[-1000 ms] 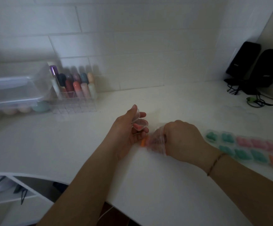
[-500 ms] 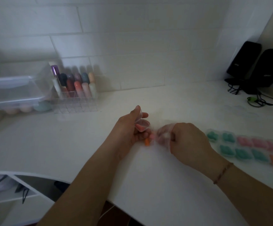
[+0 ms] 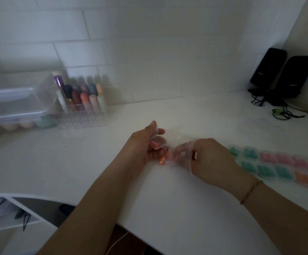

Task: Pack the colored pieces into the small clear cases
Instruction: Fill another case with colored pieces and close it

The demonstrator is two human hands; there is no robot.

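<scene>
Here my left hand (image 3: 146, 146) grips a small clear case (image 3: 157, 141) with its lid (image 3: 154, 132) tipped up toward the wall; my thumb lies along the lid and my fingers curl under the base. One pink piece (image 3: 156, 145) lies inside the case. It is too blurred for me to say which way it points.

My right hand (image 3: 210, 159) sits just to the right, knuckles up, fingers curled on the mouth of a clear plastic bag (image 3: 181, 155) that lies on the white counter (image 3: 94, 162). The bag's long axis runs left to right, its closed end toward my left hand. At that end an orange piece (image 3: 162, 159) shows, its long axis running roughly toward and away from me, just beside my left fingertips. There is a pinkish smear further in the bag, and I cannot count what is there.

The two hands are close but not touching.

To the right of my right wrist, filled cases (image 3: 278, 165) lie flat in two rows along the counter. In the near row I count about four teal ones and one orange at the right end. The far row has about two teal and then several pink, with blur and the frame edge spoiling an exact count.

At the back left stands a clear rack (image 3: 81, 115) of coloured tubes. Two black speakers (image 3: 281, 74) stand at the back right.
</scene>
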